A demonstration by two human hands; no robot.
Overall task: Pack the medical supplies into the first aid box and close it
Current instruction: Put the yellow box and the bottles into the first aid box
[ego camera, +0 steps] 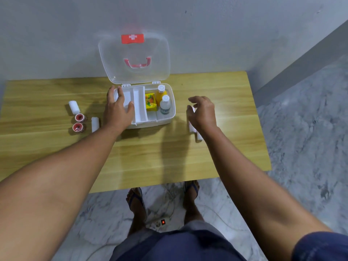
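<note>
Dark blue shorts (pixel 180 247) fill the bottom of the view, and below the tabletop's near edge two feet in flip-flops (pixel 136 199) stand on a marbled floor beside a power strip (pixel 160 223) with a lit red switch.

Both bare forearms reach out over the wooden table (pixel 150 157). The left hand (pixel 117 110) lies spread, palm down, on the left end of the first aid box (pixel 165 120), its fingers draped over the rim and onto the white tray (pixel 139 104) inside; it clasps nothing. The right hand (pixel 202 112) hovers just right of the box with fingers loosely curled and parted, holding nothing, above two white bandage rolls (pixel 195 132) that it partly hides.

The box sits toward the tabletop's far edge, near the middle, with its clear lid (pixel 134 57) standing open against the wall; a red cross label (pixel 132 38) and a red handle (pixel 137 63) show through it. In the right-hand part of the box lie a yellow packet (pixel 150 101), an orange bottle (pixel 161 92) and a white bottle (pixel 165 105), both with white caps.

Toward the left edge of the tabletop, apart from the box, lie a white roll (pixel 74 107), two red-cored tape rolls (pixel 79 122) one behind the other, and another white roll (pixel 95 123) just beside the left wrist.
</note>
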